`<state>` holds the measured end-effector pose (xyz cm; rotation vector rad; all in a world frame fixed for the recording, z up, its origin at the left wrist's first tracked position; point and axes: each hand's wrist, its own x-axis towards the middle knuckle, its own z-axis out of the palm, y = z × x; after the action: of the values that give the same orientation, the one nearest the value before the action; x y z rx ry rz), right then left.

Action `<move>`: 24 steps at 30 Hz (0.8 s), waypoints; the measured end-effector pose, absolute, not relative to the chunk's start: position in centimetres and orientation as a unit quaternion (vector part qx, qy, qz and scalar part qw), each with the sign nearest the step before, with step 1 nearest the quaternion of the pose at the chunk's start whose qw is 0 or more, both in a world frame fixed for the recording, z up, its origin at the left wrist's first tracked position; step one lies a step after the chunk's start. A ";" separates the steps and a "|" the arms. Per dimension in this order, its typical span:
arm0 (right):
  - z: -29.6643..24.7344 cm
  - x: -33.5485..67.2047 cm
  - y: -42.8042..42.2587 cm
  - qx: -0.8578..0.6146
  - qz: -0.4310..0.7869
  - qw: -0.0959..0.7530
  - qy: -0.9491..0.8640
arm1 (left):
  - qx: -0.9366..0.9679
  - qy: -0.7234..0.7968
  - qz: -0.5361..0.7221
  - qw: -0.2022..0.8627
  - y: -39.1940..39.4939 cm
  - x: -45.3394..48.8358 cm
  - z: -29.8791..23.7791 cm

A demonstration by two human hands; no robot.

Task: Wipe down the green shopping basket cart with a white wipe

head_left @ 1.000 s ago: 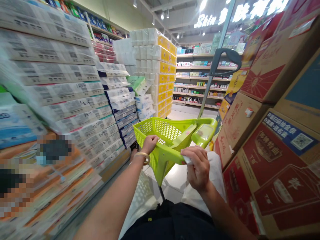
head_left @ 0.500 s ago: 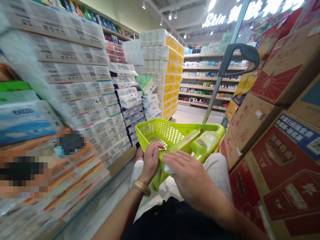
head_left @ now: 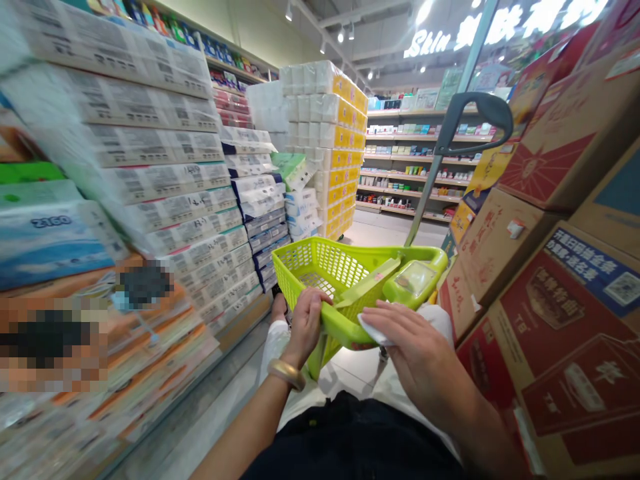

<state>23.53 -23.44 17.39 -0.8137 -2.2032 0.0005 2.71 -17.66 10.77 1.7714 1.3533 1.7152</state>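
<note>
A lime-green shopping basket (head_left: 345, 261) with perforated walls stands in front of me, its long grey pull handle (head_left: 475, 120) raised at the right. My left hand (head_left: 306, 323), with a gold bangle at the wrist, is closed over the basket's near rim. My right hand (head_left: 407, 333) presses a white wipe (head_left: 373, 330) against the rim farther right, near a clear-topped compartment (head_left: 416, 277). Its fingers lie flat and together over the wipe. Part of the wipe is hidden under the palm.
Tall stacks of wrapped paper packs (head_left: 175, 153) line the left side. Yellow-and-white tissue bales (head_left: 345, 153) stand beyond the basket. Brown and red cartons (head_left: 550, 313) are piled close on the right. Stocked shelves (head_left: 400, 160) fill the back, past a pale tiled floor (head_left: 373, 227).
My right hand has slid along the rim to the right with the wipe, away from my left hand. The left hand stays on the rim.
</note>
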 end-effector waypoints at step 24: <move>15.7 22.3 -23.0 -0.338 -0.021 0.477 -0.811 | 0.616 0.486 0.602 0.150 -17.4 2.7 10.5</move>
<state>22.30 -22.99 15.73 -0.8247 -1.9817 -0.0503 2.73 -17.41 10.47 1.7697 1.3947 1.7281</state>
